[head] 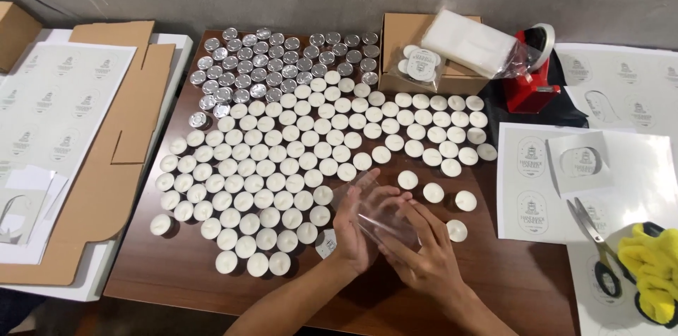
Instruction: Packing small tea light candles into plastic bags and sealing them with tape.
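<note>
While both hands grip it: clear, glossy plastic bag [378,223].

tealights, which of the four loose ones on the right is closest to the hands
The lowest tealight, lying alone just right of the right hand. The other three sit in a row higher up, farther from both hands.

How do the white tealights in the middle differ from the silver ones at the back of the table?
The white tealights show pale wax tops; the silver ones show shiny metal, seemingly flipped over. The white group is far larger and reaches towards the hands; the silver cluster sits at the far edge. Both are small, round and packed in rows.
</note>
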